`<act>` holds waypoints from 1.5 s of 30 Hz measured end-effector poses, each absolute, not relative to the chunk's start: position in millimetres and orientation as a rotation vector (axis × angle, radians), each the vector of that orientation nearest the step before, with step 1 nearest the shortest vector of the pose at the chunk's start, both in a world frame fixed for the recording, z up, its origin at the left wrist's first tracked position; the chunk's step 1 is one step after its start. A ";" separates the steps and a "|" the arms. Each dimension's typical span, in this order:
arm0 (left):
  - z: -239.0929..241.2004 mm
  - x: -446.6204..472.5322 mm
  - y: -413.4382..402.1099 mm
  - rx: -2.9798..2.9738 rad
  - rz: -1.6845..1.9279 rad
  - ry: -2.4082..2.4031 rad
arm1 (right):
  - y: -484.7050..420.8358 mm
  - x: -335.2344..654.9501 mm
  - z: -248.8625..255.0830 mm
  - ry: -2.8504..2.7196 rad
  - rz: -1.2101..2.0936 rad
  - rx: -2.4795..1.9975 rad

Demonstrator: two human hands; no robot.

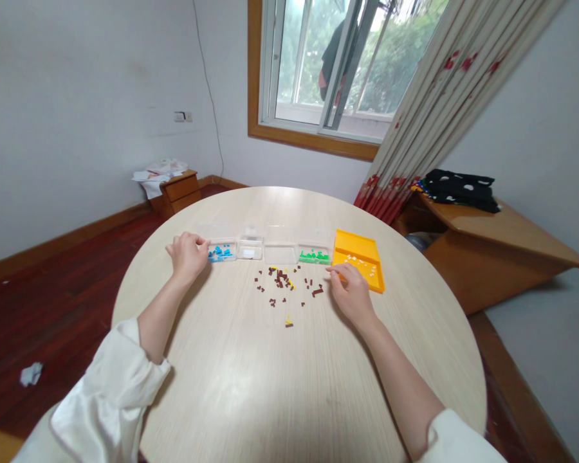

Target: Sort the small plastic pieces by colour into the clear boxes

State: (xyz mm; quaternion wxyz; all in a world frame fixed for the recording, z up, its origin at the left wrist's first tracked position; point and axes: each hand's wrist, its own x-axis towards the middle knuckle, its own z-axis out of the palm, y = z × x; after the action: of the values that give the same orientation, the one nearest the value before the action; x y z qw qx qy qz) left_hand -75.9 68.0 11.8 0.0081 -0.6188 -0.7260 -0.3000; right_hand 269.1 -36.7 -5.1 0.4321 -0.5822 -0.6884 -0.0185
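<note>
Right hand (351, 290) rests by small brown bricks (282, 283) on round woodgrain table (270, 386).

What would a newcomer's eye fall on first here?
The bright orange tray stands out at the right end of a row of clear boxes on the pale round table, with the right hand at its near edge. Two boxes hold blue pieces and green pieces, the left hand beside the blue ones. Small brown and yellow pieces lie scattered between the hands.
</note>
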 end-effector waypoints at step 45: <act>-1.2 8.3 10.3 -2.998 -0.830 -1.322 | -46.3 223.7 -7.8 -2.175 0.110 -1.359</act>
State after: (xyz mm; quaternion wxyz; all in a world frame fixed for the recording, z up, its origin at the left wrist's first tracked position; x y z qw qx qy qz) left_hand 8.3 10.3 -1.2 -0.1188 -0.8807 -0.3884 -0.2439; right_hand 223.7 -46.3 -7.8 0.2836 -0.5077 -0.8125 0.0412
